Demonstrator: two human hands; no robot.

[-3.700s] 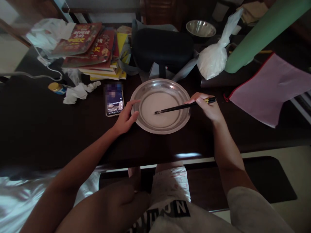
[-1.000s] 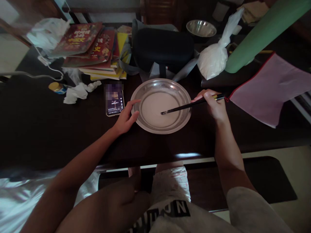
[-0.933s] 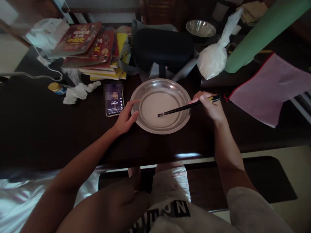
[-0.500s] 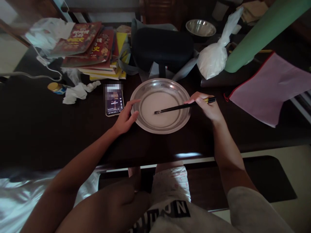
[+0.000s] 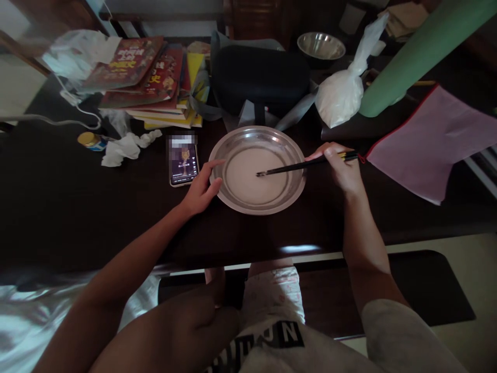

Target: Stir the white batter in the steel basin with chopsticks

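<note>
A shallow stainless-steel basin (image 5: 261, 210) stands on the dark table, with a milky whitish liquid (image 5: 248, 186) in it. My left hand (image 5: 200, 191) grips the basin's left side, fingers reaching over the rim and thumb against its near edge. In my right hand (image 5: 344, 168), just beyond the right rim, is a pair of black chopsticks (image 5: 289, 168) with gold marks near the top. They slant over the rim, and their tips meet the pale liquid near the middle. My right fingers are closed around their upper part.
Left of the basin lies a lit phone (image 5: 184, 160), with crumpled tissue (image 5: 122, 149) and a small jar (image 5: 91, 140) further left. Behind are stacked books (image 5: 135, 67), a black case (image 5: 260, 75), a knotted bag of white powder (image 5: 338, 98) and a green cylinder (image 5: 411, 65). A pink cloth (image 5: 430, 145) lies right.
My right hand has moved right, away from the basin's rim, drawing the chopsticks along so their tips shifted slightly right and up. My left hand stays on the rim. The phone's picture changed.
</note>
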